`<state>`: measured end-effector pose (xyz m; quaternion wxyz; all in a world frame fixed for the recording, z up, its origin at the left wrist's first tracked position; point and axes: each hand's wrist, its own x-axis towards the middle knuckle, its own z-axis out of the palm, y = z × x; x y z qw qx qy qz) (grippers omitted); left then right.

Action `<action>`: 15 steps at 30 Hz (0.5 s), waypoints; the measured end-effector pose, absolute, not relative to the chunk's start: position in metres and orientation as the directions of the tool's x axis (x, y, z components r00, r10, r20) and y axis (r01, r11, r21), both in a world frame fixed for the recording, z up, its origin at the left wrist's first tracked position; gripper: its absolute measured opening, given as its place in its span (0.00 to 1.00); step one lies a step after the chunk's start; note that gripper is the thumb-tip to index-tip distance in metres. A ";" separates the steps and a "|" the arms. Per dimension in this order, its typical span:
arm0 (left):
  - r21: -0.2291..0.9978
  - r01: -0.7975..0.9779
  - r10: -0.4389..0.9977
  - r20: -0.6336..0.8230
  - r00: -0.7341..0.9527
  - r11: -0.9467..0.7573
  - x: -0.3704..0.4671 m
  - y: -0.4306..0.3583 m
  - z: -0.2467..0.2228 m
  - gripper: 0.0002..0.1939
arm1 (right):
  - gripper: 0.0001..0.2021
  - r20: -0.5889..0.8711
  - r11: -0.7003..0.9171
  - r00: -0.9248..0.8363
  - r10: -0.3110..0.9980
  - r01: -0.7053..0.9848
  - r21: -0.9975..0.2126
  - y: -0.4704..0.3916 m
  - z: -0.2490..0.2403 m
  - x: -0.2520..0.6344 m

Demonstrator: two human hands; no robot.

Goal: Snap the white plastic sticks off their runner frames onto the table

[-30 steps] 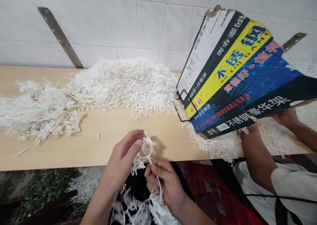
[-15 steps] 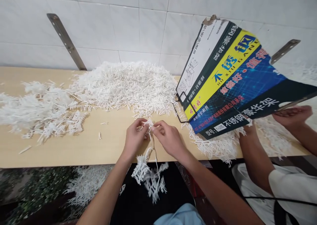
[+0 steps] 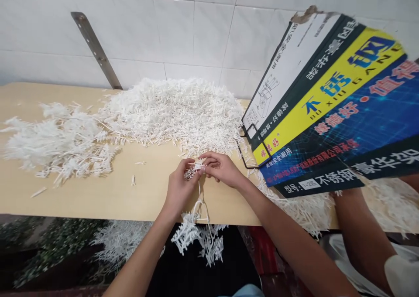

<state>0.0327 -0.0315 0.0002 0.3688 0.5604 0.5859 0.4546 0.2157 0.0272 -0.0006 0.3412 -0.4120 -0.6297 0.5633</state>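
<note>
My left hand [image 3: 180,184] is closed around a small bunch of short white strands [image 3: 195,168] above the front part of the table. The fingers of my right hand [image 3: 223,169] are pinched together at the right side of the same bunch; the exact piece between them is too small to make out. From the hands a thin white cord [image 3: 200,193] hangs down over the table edge. Fringed white tufts [image 3: 187,231] dangle at its lower end, over my lap. Behind my hands lies a large heap of short white strands [image 3: 183,109].
A looser white pile [image 3: 62,142] lies on the wooden table [image 3: 94,196] at left. To the right, a printed cardboard sheet [image 3: 314,114] stands tilted in a black wire holder [image 3: 244,154]. Beyond it are another person's arm [image 3: 356,223] and more strands [image 3: 304,209]. A metal bracket [image 3: 98,52] is on the tiled wall.
My right hand has turned flatter and its fingers have moved over the top of the bunch. My left hand keeps its hold. The view has shifted, so the cardboard appears farther right.
</note>
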 end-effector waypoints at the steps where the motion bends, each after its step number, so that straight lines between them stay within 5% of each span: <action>1: 0.940 0.339 0.994 0.063 -0.087 -0.030 0.034 -0.031 0.000 0.17 | 0.22 -0.016 0.031 -0.405 0.914 0.110 -0.993 0.027 -0.003 0.216; 15: 0.938 0.347 0.999 0.015 -0.038 -0.001 0.041 -0.028 0.000 0.13 | 0.12 0.114 0.121 -0.131 0.985 0.048 -0.991 0.027 -0.010 0.211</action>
